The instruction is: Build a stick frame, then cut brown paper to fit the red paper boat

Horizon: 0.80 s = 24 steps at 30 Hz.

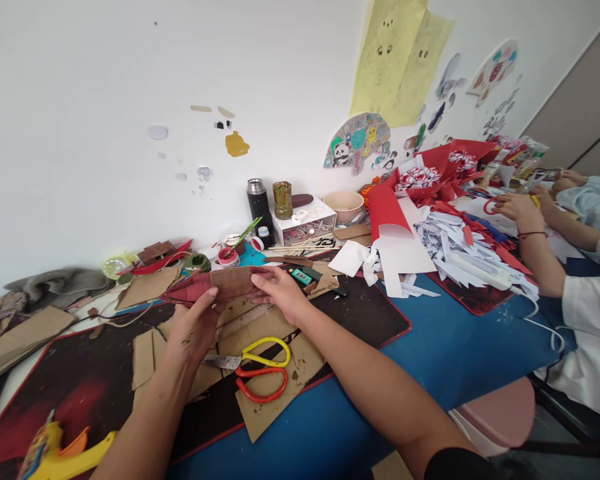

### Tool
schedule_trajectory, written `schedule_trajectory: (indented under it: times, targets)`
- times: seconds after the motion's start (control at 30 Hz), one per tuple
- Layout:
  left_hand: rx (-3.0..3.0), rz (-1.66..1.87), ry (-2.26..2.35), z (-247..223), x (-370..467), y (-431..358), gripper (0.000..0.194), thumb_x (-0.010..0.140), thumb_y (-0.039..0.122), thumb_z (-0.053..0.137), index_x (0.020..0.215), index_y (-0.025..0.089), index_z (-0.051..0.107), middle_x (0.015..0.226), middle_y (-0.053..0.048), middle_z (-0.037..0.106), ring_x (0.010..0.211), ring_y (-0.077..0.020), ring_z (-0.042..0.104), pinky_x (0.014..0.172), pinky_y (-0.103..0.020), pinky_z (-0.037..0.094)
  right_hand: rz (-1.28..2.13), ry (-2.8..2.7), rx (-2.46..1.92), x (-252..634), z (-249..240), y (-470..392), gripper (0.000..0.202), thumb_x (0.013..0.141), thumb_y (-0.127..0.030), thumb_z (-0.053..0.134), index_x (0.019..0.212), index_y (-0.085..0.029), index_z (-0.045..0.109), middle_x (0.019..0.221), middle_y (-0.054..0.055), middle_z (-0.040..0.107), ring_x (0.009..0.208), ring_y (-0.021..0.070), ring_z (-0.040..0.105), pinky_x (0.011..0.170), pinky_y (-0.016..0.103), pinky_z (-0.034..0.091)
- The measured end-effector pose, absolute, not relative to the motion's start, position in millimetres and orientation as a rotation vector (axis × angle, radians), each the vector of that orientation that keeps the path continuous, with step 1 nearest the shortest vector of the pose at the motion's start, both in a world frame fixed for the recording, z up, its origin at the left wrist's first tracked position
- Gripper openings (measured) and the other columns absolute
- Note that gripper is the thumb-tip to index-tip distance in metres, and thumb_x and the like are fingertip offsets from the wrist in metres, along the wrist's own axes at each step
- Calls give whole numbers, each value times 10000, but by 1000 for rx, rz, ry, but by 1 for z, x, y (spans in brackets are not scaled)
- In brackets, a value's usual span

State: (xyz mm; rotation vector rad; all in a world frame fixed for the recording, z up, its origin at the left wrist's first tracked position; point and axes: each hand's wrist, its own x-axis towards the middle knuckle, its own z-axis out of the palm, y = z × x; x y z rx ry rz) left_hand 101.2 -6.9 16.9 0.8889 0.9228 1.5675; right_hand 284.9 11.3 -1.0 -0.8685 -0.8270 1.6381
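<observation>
Between my hands I hold a folded piece of reddish-brown painted cardboard (234, 283). My left hand (200, 327) grips its lower left part, the thumb lying on the face. At the right end, my right hand (279, 291) pinches it between thumb and fingers. Just below lie scissors (263, 370) with one yellow and one red handle, resting on cut cardboard pieces (280, 407). A yellow glue gun (63, 453) is at the lower left, beside my left forearm. A teal-handled cutter (301, 276) sits close to my right wrist.
Behind the hands stand paint jars (229, 257), a black thermos (259, 203) and a white drawer box (305, 230). To the right are red paper (387, 212) and a heap of white paper strips (455, 247). Another person's hands (517, 210) work at the far right.
</observation>
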Motion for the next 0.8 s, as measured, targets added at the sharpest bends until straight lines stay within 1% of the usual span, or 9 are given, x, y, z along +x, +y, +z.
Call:
schedule_trajectory:
  times: [0.13, 0.23, 0.33, 0.4, 0.47, 0.53, 0.6, 0.7, 0.8]
  targets:
    - [893, 1580, 918, 20, 99, -7, 488, 686, 349, 991, 1120, 308, 771, 1136, -29, 831, 1160, -287, 758, 1056, -504, 614, 1585, -850, -871, 284, -3, 12, 528, 792, -495, 956, 1175, -240, 697, 958, 20, 771, 830, 213, 773, 715, 314, 605]
    - [855, 1626, 923, 20, 93, -3, 389, 699, 361, 987, 1014, 291, 770, 1081, -7, 819, 1106, -249, 753, 1047, -470, 619, 1486, -852, -899, 285, -4, 15, 569, 803, -564, 915, 1196, -236, 668, 967, 17, 743, 785, 200, 743, 673, 306, 567]
    - [793, 1683, 958, 18, 84, 2, 374, 690, 349, 995, 963, 287, 748, 1024, 24, 801, 1043, -219, 746, 1021, -454, 633, 1299, -892, -951, 289, -4, 18, 556, 804, -596, 890, 1164, -233, 674, 923, 1, 705, 714, 165, 662, 643, 288, 504]
    - [786, 1698, 1005, 16, 80, 5, 370, 704, 364, 988, 965, 285, 737, 1024, 25, 796, 1013, -214, 745, 995, -452, 643, 1192, -938, -960, 291, -3, 19, 517, 817, -592, 877, 1139, -233, 690, 901, -4, 686, 745, 165, 632, 677, 286, 493]
    - [805, 1698, 1039, 16, 78, 5, 379, 727, 398, 974, 999, 284, 736, 1054, 9, 796, 1015, -223, 747, 988, -462, 647, 1141, -979, -954, 292, -2, 17, 489, 829, -566, 872, 1147, -237, 699, 889, -4, 675, 804, 178, 632, 737, 292, 501]
    - [850, 1705, 1061, 18, 79, 4, 436, 722, 420, 975, 1061, 282, 739, 1097, -15, 793, 1059, -247, 748, 1020, -490, 636, 1138, -1023, -955, 291, -2, 15, 482, 836, -544, 873, 1175, -244, 706, 877, -1, 667, 832, 193, 634, 769, 302, 502]
    - [917, 1713, 1086, 20, 82, 1, 570, 688, 421, 994, 1177, 286, 733, 1163, -40, 787, 1143, -282, 740, 1090, -523, 599, 1161, -1062, -969, 289, -1, 11, 489, 836, -543, 878, 1197, -257, 714, 874, 3, 667, 821, 203, 630, 754, 308, 496]
    - [1041, 1708, 1153, 23, 87, -3, 813, 637, 403, 1026, 1366, 285, 685, 1283, -77, 762, 1267, -320, 703, 1214, -533, 501, 1232, -1090, -972, 286, 0, 8, 506, 837, -593, 869, 1190, -265, 713, 881, 6, 688, 710, 185, 598, 656, 303, 461]
    - [1182, 1661, 1240, 23, 88, -5, 922, 609, 417, 1037, 1436, 265, 657, 1330, -97, 731, 1319, -347, 674, 1282, -546, 415, 1321, -1083, -954, 286, 1, 9, 533, 834, -690, 822, 1101, -245, 703, 883, 12, 718, 581, 137, 526, 562, 287, 388]
